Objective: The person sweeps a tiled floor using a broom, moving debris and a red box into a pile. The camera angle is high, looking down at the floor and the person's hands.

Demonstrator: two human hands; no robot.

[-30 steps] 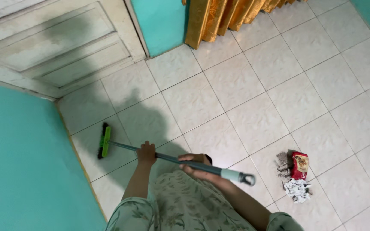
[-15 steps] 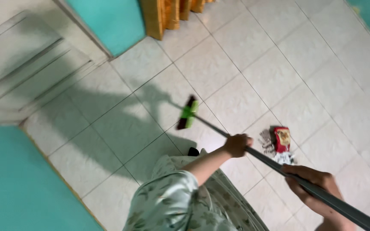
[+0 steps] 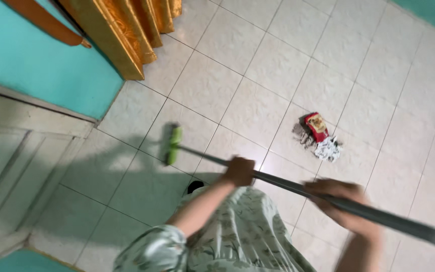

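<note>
Both my hands grip a long grey broom handle (image 3: pixel 278 180) that runs across the lower part of the view. My left hand (image 3: pixel 238 171) holds it nearer the green broom head (image 3: pixel 172 144), which rests on the pale floor tiles. My right hand (image 3: pixel 339 201) holds the handle farther back, blurred by motion. A small pile of litter (image 3: pixel 319 136) lies on the tiles beyond the handle: a red packet, a crumpled white wrapper and grey dust. The broom head is well left of the pile.
A white panelled door (image 3: pixel 11 166) stands at the left in a turquoise wall (image 3: pixel 31 65). Orange-gold curtains (image 3: pixel 127 25) hang to the floor at the top left. My patterned green clothing (image 3: pixel 227 236) fills the bottom centre.
The view has swung round, so the door now sits at the left. The broom head has swept away from the wall corner and out onto the open tiles, toward the litter.
</note>
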